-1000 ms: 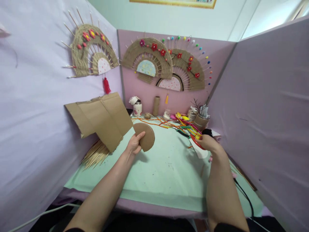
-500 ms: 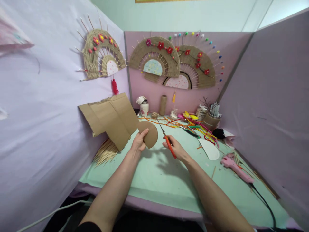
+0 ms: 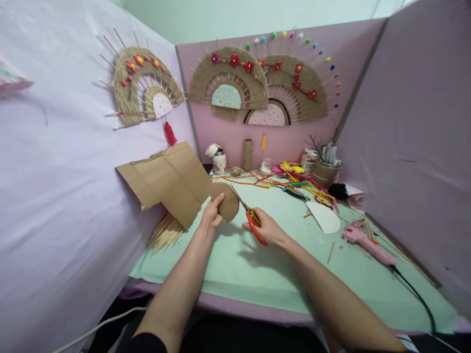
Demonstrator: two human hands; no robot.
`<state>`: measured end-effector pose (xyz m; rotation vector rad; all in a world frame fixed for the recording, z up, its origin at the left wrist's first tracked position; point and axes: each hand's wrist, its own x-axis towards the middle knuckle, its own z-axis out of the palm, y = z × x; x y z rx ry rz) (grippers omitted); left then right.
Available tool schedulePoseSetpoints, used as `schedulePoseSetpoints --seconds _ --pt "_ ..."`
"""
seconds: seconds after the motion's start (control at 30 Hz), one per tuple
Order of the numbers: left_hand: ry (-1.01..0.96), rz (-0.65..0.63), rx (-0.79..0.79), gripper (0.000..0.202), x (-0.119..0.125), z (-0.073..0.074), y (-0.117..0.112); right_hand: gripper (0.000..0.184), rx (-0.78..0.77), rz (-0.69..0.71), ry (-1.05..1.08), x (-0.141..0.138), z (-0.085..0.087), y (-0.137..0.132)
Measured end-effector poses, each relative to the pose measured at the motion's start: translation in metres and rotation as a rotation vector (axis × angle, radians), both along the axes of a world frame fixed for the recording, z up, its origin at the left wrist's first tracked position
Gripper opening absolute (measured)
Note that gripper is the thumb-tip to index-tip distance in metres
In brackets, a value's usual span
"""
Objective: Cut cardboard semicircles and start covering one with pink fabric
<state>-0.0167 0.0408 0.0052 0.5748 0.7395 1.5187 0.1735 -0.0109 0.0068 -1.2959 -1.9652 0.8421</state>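
My left hand [image 3: 213, 211] grips a rounded piece of brown cardboard [image 3: 228, 203] by its left side, thumb on top. In my right hand [image 3: 267, 228] are scissors [image 3: 253, 226] with red-orange handles, blades pointing up and left against the cardboard's upper right edge. The handles look spread apart. Both hands are raised over the table, their shadow falling below. Left of my left hand, a large cut cardboard sheet [image 3: 169, 181] leans against the side wall, over a bundle of thin wooden sticks [image 3: 167, 233].
A pink glue gun [image 3: 370, 246] with a black cord lies at right, near a white rounded paper piece [image 3: 324, 217]. Pliers [image 3: 295, 194] and colourful pipe cleaners [image 3: 312, 189] lie toward the back. A jar [image 3: 220, 162] and twine roll [image 3: 248, 155] stand by the back wall.
The scissors have moved left, from beside the cardboard onto its edge, and their handles have spread. The camera view has tilted slightly.
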Motion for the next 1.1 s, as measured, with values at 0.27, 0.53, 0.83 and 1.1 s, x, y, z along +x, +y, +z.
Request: schedulePoseSetpoints --seconds 0.27,0.53,0.83,1.1 --pt "-0.009 -0.004 -0.055 0.024 0.004 -0.001 -0.002 0.033 -0.004 -0.06 -0.053 -0.005 0.005 -0.008" --pt "-0.019 -0.019 -0.075 0.022 0.004 -0.003 -0.002 0.036 0.019 -0.109 -0.124 -0.008 0.006 -0.014" --pt "-0.024 -0.035 -0.095 0.02 0.005 -0.006 -0.001 0.038 0.057 -0.14 -0.239 -0.005 0.005 -0.013" --pt "-0.013 -0.04 -0.109 0.02 0.006 -0.006 -0.002 0.039 0.026 -0.139 -0.246 -0.006 0.006 -0.016"
